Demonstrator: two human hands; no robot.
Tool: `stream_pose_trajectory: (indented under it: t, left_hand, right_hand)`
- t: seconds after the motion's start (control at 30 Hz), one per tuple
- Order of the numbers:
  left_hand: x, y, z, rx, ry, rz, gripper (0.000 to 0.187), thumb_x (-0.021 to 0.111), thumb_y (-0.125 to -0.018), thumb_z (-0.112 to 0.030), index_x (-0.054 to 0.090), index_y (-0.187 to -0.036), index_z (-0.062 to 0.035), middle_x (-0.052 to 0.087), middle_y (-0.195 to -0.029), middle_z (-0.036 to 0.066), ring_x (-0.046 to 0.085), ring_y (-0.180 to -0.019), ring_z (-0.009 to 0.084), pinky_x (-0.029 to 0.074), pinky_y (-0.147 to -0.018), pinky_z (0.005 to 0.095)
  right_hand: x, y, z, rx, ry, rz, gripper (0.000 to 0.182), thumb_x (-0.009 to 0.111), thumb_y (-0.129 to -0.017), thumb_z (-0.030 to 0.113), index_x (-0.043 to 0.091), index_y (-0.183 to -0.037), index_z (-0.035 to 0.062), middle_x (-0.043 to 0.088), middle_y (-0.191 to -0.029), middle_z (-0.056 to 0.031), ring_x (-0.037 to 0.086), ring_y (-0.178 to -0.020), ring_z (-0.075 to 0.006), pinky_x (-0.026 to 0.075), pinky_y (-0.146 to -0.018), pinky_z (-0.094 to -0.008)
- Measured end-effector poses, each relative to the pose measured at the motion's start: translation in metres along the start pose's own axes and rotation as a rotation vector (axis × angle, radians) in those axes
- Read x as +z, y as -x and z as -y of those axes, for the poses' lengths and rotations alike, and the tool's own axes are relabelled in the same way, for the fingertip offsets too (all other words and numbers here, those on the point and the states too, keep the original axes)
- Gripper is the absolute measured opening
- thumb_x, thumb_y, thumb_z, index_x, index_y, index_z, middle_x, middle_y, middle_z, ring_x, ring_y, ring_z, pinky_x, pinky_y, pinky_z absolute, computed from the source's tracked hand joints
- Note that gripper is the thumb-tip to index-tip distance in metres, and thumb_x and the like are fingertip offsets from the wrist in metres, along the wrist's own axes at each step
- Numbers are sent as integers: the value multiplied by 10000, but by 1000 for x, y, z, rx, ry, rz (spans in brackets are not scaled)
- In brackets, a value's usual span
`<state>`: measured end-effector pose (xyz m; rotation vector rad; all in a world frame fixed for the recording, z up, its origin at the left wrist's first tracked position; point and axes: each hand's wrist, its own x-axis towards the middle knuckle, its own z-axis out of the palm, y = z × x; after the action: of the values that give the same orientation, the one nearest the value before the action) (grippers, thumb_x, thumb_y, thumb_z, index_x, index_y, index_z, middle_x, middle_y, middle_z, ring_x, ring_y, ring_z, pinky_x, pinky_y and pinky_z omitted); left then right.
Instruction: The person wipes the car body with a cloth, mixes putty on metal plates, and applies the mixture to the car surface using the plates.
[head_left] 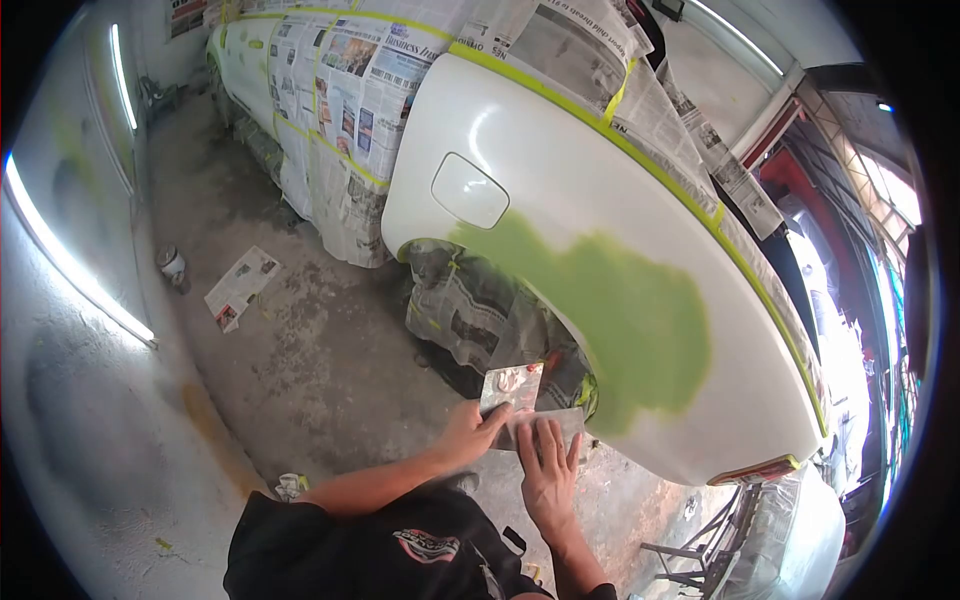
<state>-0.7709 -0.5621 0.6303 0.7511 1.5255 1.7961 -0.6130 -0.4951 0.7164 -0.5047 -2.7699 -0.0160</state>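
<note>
My left hand (472,432) is closed on the edge of a small flat plate (530,378), thumb on top. A dab of whitish putty with a reddish tint (511,379) lies on it, and a small red spot shows near its upper corner. My right hand (548,468) grips a broad, thin grey spreader (571,417), its fingers stretched along the face and the thumb hidden. The spreader meets or overlaps the plate's lower edge. Both hands are in front of the wheel arch of a white car body panel (560,130), which has a green patch (640,330) around the arch.
Newspaper (350,100) and yellow-green tape (570,95) mask the car's side and windows. Paper also covers the wheel (480,315). On the concrete floor lie a newspaper sheet (243,288) and a can (172,265). A metal stand (715,535) is at lower right, by a masked white part (800,530).
</note>
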Motion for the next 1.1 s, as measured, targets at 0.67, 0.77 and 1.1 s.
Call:
stream_pose_trajectory:
  t: [0.67, 0.77, 1.1]
  left_hand:
    - [15, -6, 18, 94, -165, -7, 432, 594, -995, -344, 659, -824, 47, 512, -526, 117, 510, -550, 91, 408, -501, 423]
    - [5, -3, -5, -6, -168, -45, 451, 586, -997, -340, 631, -777, 51, 439, -508, 120, 454, -543, 80, 383, -486, 412]
    - [1, -21, -19, -193, 586, 78, 226, 644, -984, -219, 719, -1058, -19, 681, -864, -39, 574, -712, 30, 446, -583, 238]
  right_hand:
    - [16, 17, -15, -95, -155, 10, 532, 586, -756, -54, 681, -1247, 127, 622, -1289, -128, 559, -1259, -334, 366, -1094, -504]
    - [20, 31, -4, -190, -129, 133, 561, 571, -749, -4, 674, -1267, 184, 632, -1290, -77, 560, -1250, -315, 368, -1081, -522]
    - [-32, -7, 3, 57, -526, -355, 655, 401, -741, -195, 501, -1377, -76, 577, -1320, -261, 564, -1231, -408, 425, -1071, -441]
